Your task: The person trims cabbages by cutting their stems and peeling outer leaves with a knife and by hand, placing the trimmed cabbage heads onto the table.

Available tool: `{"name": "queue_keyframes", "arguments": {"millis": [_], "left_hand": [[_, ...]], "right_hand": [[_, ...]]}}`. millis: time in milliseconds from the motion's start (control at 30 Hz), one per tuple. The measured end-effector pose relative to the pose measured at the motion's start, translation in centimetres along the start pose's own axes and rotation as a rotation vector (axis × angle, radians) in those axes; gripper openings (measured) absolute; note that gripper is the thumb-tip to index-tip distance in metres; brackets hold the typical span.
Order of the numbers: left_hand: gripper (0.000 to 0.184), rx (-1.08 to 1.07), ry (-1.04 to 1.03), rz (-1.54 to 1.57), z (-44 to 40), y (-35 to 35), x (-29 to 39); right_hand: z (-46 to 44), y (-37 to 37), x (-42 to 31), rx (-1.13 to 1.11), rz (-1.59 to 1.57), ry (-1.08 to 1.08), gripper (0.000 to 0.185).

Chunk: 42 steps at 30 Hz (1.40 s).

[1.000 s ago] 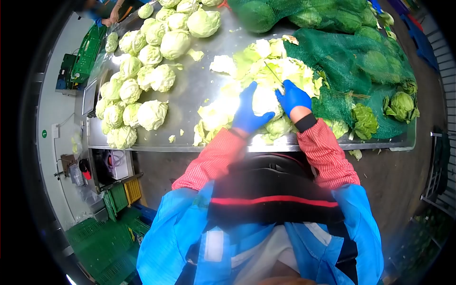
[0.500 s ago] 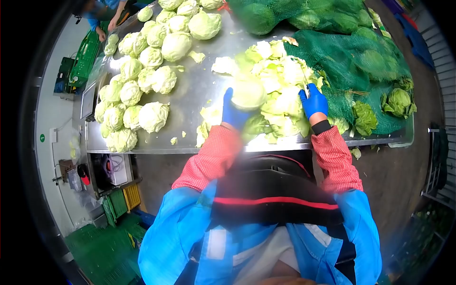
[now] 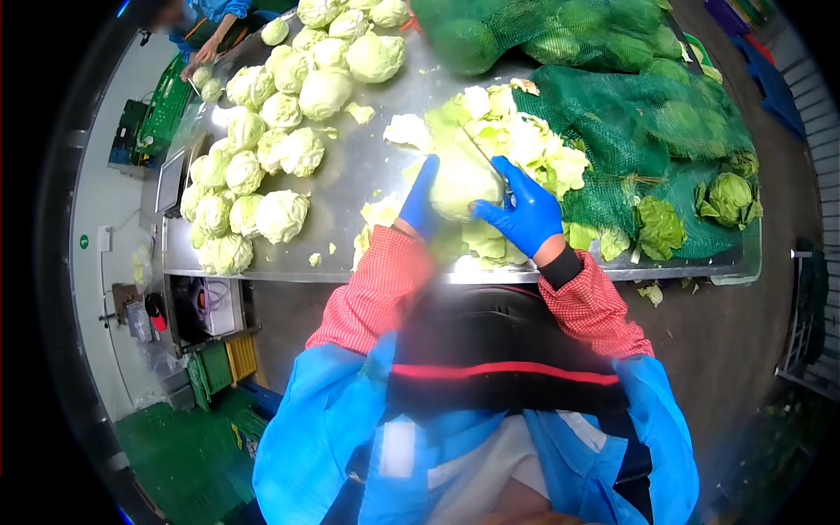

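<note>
A pale green cabbage head (image 3: 459, 182) is between my two blue-gloved hands, above a heap of loose cabbage leaves (image 3: 525, 136). My left hand (image 3: 422, 203) grips it from the left side, its fingers partly hidden behind the head. My right hand (image 3: 527, 212) is closed around a knife (image 3: 478, 147), whose thin blade points up and left across the cabbage. The handle is hidden in the glove, and the right thumb rests against the cabbage's lower right side.
Trimmed cabbages (image 3: 282, 216) are piled on the left of the metal table (image 3: 367, 162). Green mesh sacks (image 3: 612, 114) of cabbages lie to the right, with a leafy cabbage (image 3: 729, 199) on the mesh. A co-worker's hands (image 3: 207, 52) are at the far left edge, near a green crate (image 3: 162, 109).
My right hand has moved left with the knife, from over the leaves to the cabbage's right side. The left hand still holds the cabbage. The co-worker's hands have shifted slightly.
</note>
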<state>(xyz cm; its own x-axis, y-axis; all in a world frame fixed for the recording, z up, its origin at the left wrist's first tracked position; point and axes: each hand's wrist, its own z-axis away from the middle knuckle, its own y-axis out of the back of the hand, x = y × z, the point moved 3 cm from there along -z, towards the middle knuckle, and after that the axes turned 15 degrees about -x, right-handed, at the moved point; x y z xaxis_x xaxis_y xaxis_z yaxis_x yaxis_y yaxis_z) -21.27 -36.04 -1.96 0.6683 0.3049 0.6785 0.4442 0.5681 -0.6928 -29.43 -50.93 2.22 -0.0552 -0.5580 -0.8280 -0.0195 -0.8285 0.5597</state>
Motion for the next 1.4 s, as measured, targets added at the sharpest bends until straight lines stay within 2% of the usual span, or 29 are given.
{"name": "queue_keyframes", "arguments": {"millis": [33, 100, 167, 200, 300, 400, 500, 600, 700, 733, 767, 800, 867, 933, 1000, 1033, 1100, 1167, 1200, 1267, 1300, 1333, 1367, 1400], "left_hand": [[0.076, -0.047, 0.009, 0.141, 0.0, -0.1, 0.0], [0.075, -0.100, -0.012, 0.425, 0.2, -1.6, -0.3], [0.070, -0.263, -0.032, 0.469, -0.7, -1.0, -1.1], [0.068, -0.343, -0.043, 0.490, -1.1, -0.6, -1.5], [0.067, -0.320, -0.004, 0.483, -1.9, -0.7, -2.0], [0.066, -0.071, 0.036, 0.275, -1.5, -2.3, -1.7], [0.065, -0.038, 0.072, 0.250, -1.7, -2.2, -2.8], [0.064, -0.058, 0.017, 0.399, -1.9, -2.4, -3.5], [0.068, -0.152, -0.077, 0.479, -2.0, -3.2, -3.2], [0.072, -0.148, -0.110, 0.335, -1.9, -3.0, -3.3], [0.076, -0.143, -0.139, 0.189, -1.8, -2.4, -3.6], [0.080, -0.139, -0.166, 0.042, -1.7, -1.8, -3.8], [0.084, -0.292, -0.212, 0.124, -2.1, -2.1, -3.8], [0.084, -0.578, -0.229, 0.605, -1.7, -3.2, -4.1], [0.084, -0.277, -0.210, 0.515, -1.9, -4.4, -3.9], [0.084, -0.126, -0.203, 0.467, -1.9, -4.9, -3.9], [0.075, -0.003, -0.187, -0.544, -2.6, -4.9, -3.5], [0.064, 0.080, -0.135, -1.211, -2.3, -5.8, -3.1], [0.059, 0.096, -0.105, -1.380, -1.6, -8.5, -1.3], [0.053, 0.098, -0.166, -1.639, -1.2, -10.1, -0.3], [0.052, 0.084, -0.260, -1.725, -1.1, -9.9, -0.6], [0.052, 0.074, -0.295, -1.674, -0.9, -9.5, -1.0], [0.051, 0.063, -0.330, -1.623, -0.8, -9.1, -1.4], [0.051, 0.058, -0.308, -1.439, -0.7, -8.7, -1.9]], "right_hand": [[-0.1, 0.8, 0.0, -0.077, -0.137, -0.037, 0.055], [-0.4, 1.9, 1.4, -0.155, -0.280, 0.006, 0.051], [-0.8, 3.0, 2.5, -0.202, -0.409, 0.034, 0.045], [-1.0, 3.6, 2.1, -0.211, -0.361, 0.052, 0.044], [-1.2, 4.8, 0.9, -0.258, -0.282, 0.105, 0.040], [-1.4, 5.6, 0.8, -0.322, -0.201, 0.096, 0.035], [-1.6, 5.6, 2.8, -0.447, -0.397, 0.122, 0.026], [-0.9, 6.4, 4.1, -0.645, -0.709, -0.022, 0.019], [-0.2, 8.1, 6.7, -0.472, -0.899, -0.070, 0.019], [-0.3, 8.8, 7.7, -0.384, -0.942, -0.086, 0.020], [-0.8, 8.9, 8.9, -0.256, -0.863, -0.146, 0.029], [-0.8, 8.7, 8.6, -0.231, -0.825, -0.152, 0.033], [-0.8, 7.6, 7.4, -0.175, -0.748, -0.157, 0.041], [0.4, 5.9, 6.6, -0.374, -0.733, -0.219, 0.048], [0.6, 4.5, 6.0, -0.333, -0.879, -0.073, 0.040], [0.8, 4.3, 6.1, -0.263, -0.954, -0.128, 0.032], [1.1, 4.4, 6.3, -0.288, -1.131, -0.101, 0.031], [1.3, 5.3, 7.0, -0.369, -1.270, -0.047, 0.029], [1.0, 6.6, 6.9, -0.298, -1.329, 0.024, 0.028], [-0.1, 9.3, 6.5, -0.148, -1.445, 0.168, 0.027], [-1.2, 10.5, 7.9, -0.084, -1.423, 0.191, 0.027], [-2.2, 11.5, 9.2, -0.021, -1.399, 0.212, 0.028], [-2.2, 11.9, 10.4, 0.061, -1.188, 0.115, 0.041], [-1.9, 11.6, 9.6, 0.029, -1.111, 0.172, 0.050]]}}
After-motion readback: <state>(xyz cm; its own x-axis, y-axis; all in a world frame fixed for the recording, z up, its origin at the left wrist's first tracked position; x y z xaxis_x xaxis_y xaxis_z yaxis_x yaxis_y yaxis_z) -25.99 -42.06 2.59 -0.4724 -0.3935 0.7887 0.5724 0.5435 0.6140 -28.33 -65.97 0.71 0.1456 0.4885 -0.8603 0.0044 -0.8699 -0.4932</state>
